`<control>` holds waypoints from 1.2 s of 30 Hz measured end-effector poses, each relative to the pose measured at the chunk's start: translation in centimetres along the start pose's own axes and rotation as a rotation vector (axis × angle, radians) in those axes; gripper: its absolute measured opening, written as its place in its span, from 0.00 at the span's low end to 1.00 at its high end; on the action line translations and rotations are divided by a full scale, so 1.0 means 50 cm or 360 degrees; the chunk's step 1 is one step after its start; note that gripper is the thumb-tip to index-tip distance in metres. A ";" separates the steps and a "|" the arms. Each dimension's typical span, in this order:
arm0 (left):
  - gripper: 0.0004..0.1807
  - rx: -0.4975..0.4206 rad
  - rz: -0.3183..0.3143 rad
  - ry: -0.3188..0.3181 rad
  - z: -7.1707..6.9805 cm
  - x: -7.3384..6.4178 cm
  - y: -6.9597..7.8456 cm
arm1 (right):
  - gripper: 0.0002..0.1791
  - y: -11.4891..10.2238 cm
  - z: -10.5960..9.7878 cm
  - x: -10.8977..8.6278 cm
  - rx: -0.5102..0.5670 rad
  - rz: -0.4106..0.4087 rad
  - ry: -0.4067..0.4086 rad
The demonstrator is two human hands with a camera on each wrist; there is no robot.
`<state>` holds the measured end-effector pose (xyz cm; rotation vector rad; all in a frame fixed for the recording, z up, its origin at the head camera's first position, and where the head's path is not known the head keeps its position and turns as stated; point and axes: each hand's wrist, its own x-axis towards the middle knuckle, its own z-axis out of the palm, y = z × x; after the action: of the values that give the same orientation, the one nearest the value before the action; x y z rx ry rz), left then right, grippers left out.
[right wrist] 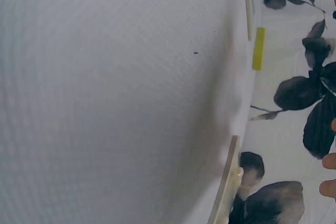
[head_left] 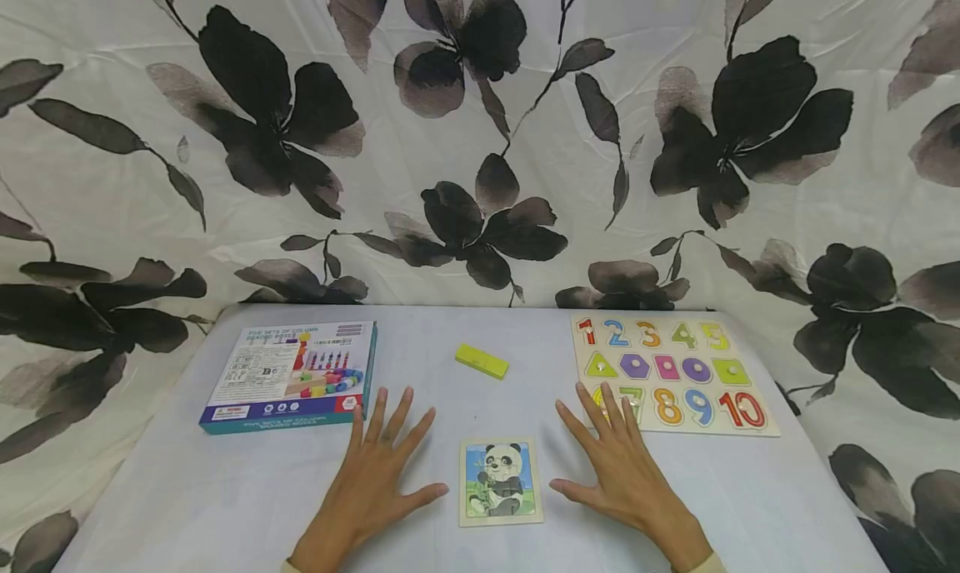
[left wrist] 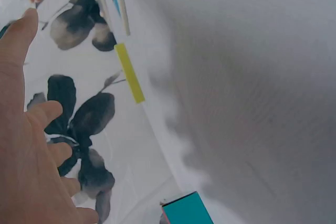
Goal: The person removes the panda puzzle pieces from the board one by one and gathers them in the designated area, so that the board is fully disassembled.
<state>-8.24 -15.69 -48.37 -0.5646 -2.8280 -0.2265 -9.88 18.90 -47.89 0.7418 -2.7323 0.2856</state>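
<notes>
Both hands are spread over the white table with nothing in them. My left hand (head_left: pixel 372 477) is to the left of a small panda puzzle (head_left: pixel 501 483), fingers straight and fanned, its fingertips near a boxed bead set (head_left: pixel 292 373). On the puzzle's other side is my right hand (head_left: pixel 626 473), also fanned, its fingertips overlapping the lower left of a number-and-shape board (head_left: pixel 675 373) in the head view. The puzzle lies flat between the two thumbs. In the left wrist view, the left hand's fingers (left wrist: pixel 47 111) stand apart from a yellow-green block (left wrist: pixel 129 73).
Behind the puzzle, the yellow-green block (head_left: pixel 482 361) lies at a slant between the box and the board. A white cloth with dark flowers (head_left: pixel 480 140) hangs along the back edge of the table (head_left: pixel 420 548).
</notes>
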 end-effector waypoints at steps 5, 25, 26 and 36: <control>0.51 -0.0035 0.0010 -0.0024 0.001 -0.003 0.002 | 0.52 -0.003 -0.001 0.001 0.0023 0.0006 0.0004; 0.33 -0.0631 0.0035 -0.0628 0.010 -0.001 0.047 | 0.33 -0.056 0.020 0.069 0.0681 -0.0016 -0.0253; 0.32 -0.0633 0.0051 -0.0651 0.013 -0.001 0.048 | 0.30 -0.062 0.024 0.077 0.0769 -0.0019 -0.0290; 0.35 -0.0611 0.0096 -0.0738 0.029 -0.001 0.058 | 0.18 -0.105 0.074 0.143 0.1006 -0.0089 -0.0496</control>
<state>-7.34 -12.79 -49.47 -0.8795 -3.2215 -0.7234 -13.89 10.21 -48.39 1.0916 -2.9081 1.1413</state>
